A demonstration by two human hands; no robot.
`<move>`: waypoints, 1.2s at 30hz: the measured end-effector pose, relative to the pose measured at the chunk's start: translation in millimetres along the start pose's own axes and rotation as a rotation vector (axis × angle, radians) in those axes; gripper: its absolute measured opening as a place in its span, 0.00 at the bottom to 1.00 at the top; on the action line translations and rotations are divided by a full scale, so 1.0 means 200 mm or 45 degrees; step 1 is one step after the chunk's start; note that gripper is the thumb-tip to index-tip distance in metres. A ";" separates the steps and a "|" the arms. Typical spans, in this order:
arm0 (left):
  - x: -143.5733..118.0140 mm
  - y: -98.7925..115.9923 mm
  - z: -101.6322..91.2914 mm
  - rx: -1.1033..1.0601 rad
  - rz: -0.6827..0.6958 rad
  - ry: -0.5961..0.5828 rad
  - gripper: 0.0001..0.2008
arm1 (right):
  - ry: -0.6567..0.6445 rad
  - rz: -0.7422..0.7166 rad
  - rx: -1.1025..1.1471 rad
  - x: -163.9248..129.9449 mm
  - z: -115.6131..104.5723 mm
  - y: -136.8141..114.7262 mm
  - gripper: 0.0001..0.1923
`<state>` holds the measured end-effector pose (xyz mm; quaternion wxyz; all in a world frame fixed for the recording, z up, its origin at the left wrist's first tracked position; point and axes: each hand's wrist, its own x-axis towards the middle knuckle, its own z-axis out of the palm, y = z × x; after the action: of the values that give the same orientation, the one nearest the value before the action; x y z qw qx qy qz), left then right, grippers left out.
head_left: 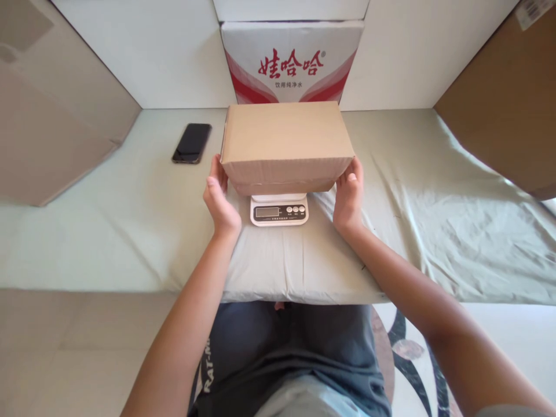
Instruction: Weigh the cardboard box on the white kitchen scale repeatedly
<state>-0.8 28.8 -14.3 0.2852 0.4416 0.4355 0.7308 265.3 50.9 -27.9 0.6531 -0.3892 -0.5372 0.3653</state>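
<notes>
A plain brown cardboard box [286, 133] is held between my two hands. My left hand [219, 197] presses on its left end and my right hand [350, 194] on its right end, with some fingers hidden behind the corners. Under the box is a small white kitchen scale [279, 211]. Its front panel shows a grey display and round buttons, while the weighing plate is mostly covered. Whether the box rests on the plate or hangs just above it, I cannot tell.
A black smartphone [191, 142] lies left of the box on the pale green cloth [130, 231]. Behind stands a white and red printed carton [293, 61] against white panels. Large cardboard boxes flank the table at left [56, 110] and right [504, 110].
</notes>
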 end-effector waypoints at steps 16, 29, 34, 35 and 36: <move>0.00 -0.02 0.02 0.038 -0.022 0.003 0.46 | 0.134 0.238 0.140 0.05 -0.06 0.15 0.38; 0.01 -0.03 0.03 0.041 -0.013 0.003 0.43 | 0.107 0.233 0.162 0.05 -0.04 0.10 0.36; 0.01 -0.04 0.03 0.029 0.001 0.025 0.43 | 0.083 0.243 0.198 0.04 -0.03 0.07 0.32; 0.01 -0.03 0.03 0.028 0.006 0.029 0.43 | 0.092 0.252 0.211 0.04 -0.03 0.07 0.32; 0.01 -0.03 0.03 0.028 0.010 0.030 0.42 | 0.103 0.258 0.220 0.03 -0.03 0.06 0.32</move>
<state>4.0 35.9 -18.2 0.2722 0.4378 0.4452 0.7321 271.1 61.4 -36.7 0.6651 -0.3981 -0.4348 0.4583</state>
